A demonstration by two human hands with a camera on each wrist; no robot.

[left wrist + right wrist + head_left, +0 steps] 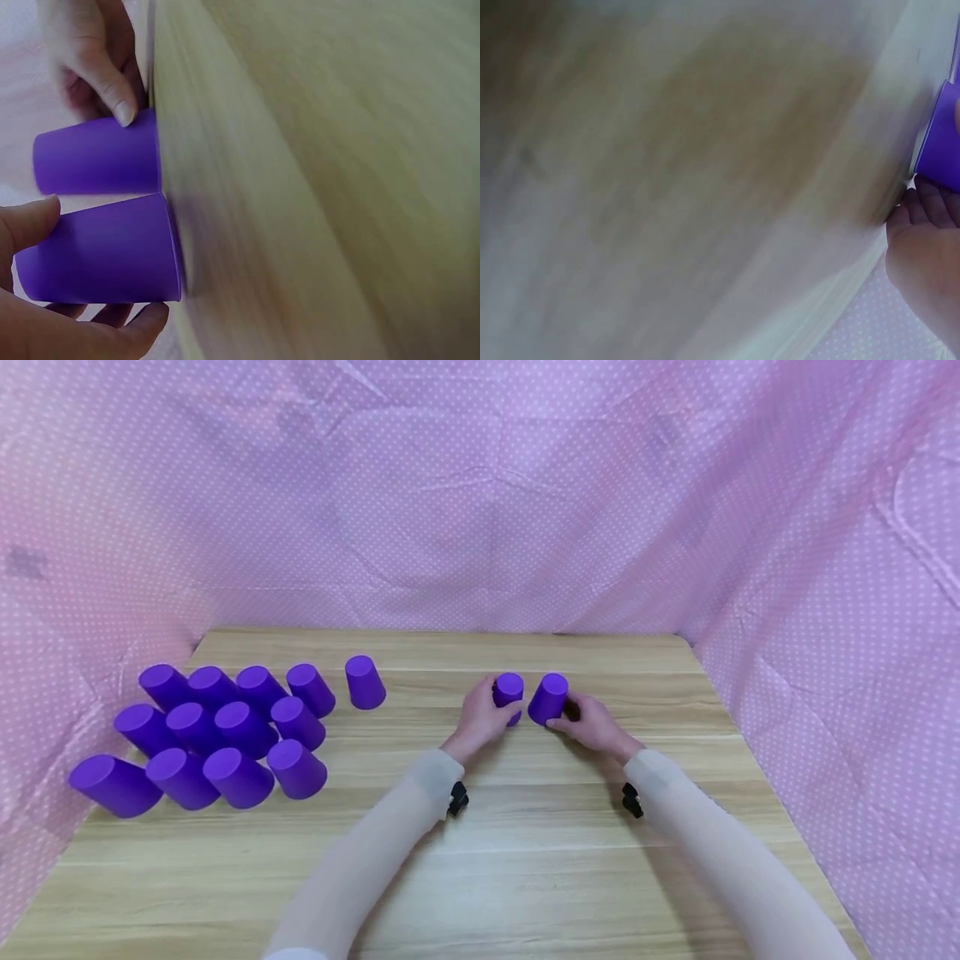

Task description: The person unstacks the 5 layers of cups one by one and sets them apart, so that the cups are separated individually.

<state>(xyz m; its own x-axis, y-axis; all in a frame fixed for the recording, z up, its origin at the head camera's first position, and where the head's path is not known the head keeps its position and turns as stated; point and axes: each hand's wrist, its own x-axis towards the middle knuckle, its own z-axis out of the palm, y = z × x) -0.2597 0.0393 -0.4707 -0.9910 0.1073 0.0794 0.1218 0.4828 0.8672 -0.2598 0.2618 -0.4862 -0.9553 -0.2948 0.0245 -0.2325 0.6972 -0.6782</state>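
Two purple cups stand upside down side by side near the table's middle. My left hand [482,717] grips the left cup [509,688], its thumb on the near side and its fingers round the far side. In the left wrist view this cup [105,251] lies between thumb and fingers, its rim at the tabletop. My right hand [592,723] holds the right cup [549,699] from its right side, with the thumb low on the near face. The right wrist view catches only part of the right cup [941,146] at its edge.
Several more purple cups [240,731] stand upside down in rows on the left of the wooden table [525,877]. One cup [365,682] stands apart, right of the back row. Pink dotted cloth [480,510] hangs behind and at both sides.
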